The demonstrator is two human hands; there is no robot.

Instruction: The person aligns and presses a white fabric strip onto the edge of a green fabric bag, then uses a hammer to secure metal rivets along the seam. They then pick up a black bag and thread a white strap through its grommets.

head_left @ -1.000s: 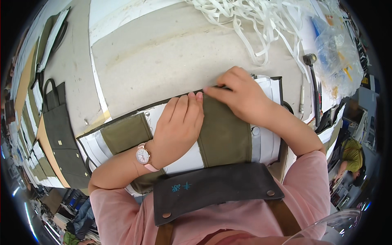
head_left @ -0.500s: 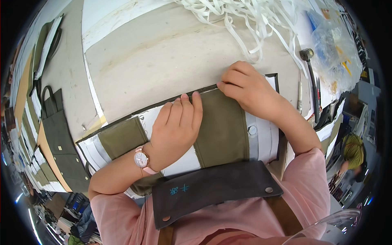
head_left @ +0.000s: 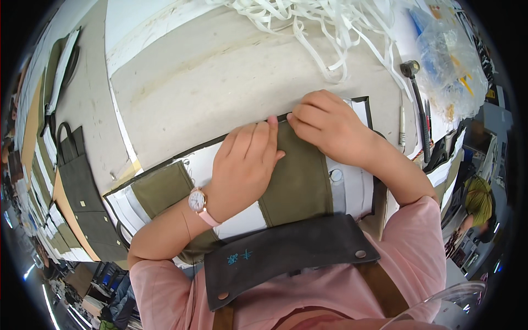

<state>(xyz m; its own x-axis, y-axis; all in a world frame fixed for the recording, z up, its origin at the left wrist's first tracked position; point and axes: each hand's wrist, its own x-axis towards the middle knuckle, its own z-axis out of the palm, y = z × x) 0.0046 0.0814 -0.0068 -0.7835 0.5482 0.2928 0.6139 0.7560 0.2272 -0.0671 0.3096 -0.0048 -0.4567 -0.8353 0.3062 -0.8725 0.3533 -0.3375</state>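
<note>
I am watching the right hand (head_left: 330, 126) sliding leftward along the top edge of the olive fabric panel (head_left: 300, 176), so that it is now sitting almost against the left hand (head_left: 247, 162); a second ago the two were further apart, which tells me the pressing along that upper edge is being worked toward its left end. The panel is lying on the white and black-edged template (head_left: 352, 187) on the tabletop (head_left: 220, 82), just in front of the grey apron (head_left: 286, 253). The left hand is lying flat, fingers (head_left: 258, 137) extended and gripping nothing, pinning the cloth. The right fingers (head_left: 311, 113) are curling closed, knuckles up, pinching the panel's top edge.
</note>
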